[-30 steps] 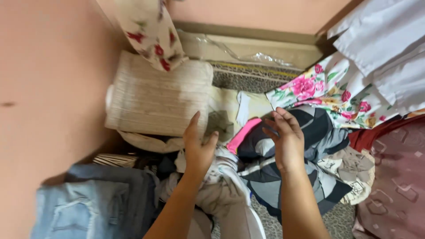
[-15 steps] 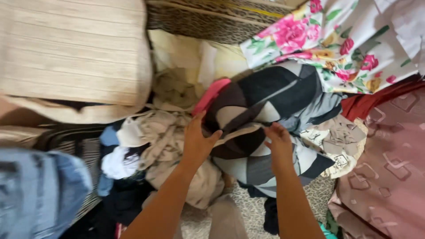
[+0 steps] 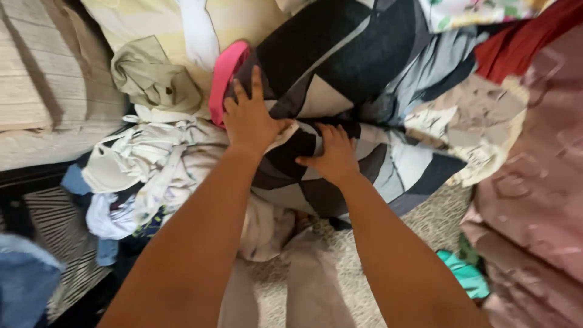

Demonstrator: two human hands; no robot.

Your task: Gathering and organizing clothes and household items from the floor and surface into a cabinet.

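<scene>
Both hands lie on the black and grey patterned cloth (image 3: 340,67) in the middle of the clothes heap. The left hand (image 3: 249,118) presses with spread fingers beside a pink garment (image 3: 223,76); the right hand (image 3: 333,157) pinches a fold.

Soft matt cloth in black, grey and white patches (image 3: 340,67) at twelve o'clock, crumpled thin cotton (image 3: 152,164) at nine, embossed maroon fabric with faint sheen (image 3: 534,152) at three.

A pink cloth (image 3: 222,79) lies beside crumpled olive fabric (image 3: 152,76); teal cloth (image 3: 464,273) on the floor.
</scene>
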